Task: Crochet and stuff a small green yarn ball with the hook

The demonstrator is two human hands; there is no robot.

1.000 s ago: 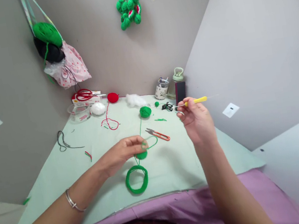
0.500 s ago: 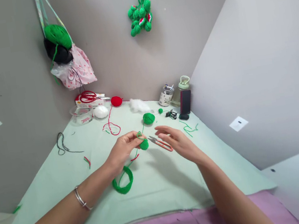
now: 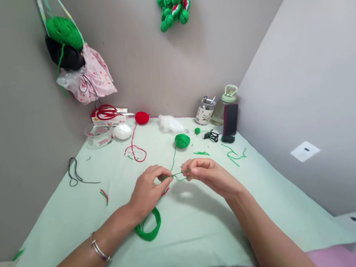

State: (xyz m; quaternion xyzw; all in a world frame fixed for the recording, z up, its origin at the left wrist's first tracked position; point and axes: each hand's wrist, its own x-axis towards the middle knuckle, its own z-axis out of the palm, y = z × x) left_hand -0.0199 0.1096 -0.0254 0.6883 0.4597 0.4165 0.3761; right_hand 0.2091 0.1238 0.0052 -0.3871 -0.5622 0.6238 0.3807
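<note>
A short stretch of green yarn runs between my two hands, with a small slack loop below it. My left hand pinches one end between thumb and fingers; the small green crocheted piece seen there before is hidden now. My right hand has its fingertips closed on the other end. Behind them lies a green yarn ball, its strand leading down to my left hand. A coil of green yarn rests below my left hand, and a red yarn scrap is beside its fingers.
Along the back are red-handled scissors, a clear tub, a red yarn ball, white stuffing, a pen cup, a bottle and a phone. Green crocheted pieces hang above.
My right hand has moved in beside my left and now grips the green yarn. The orange-handled snips and the green crocheted piece are no longer visible. The view has shifted slightly.
</note>
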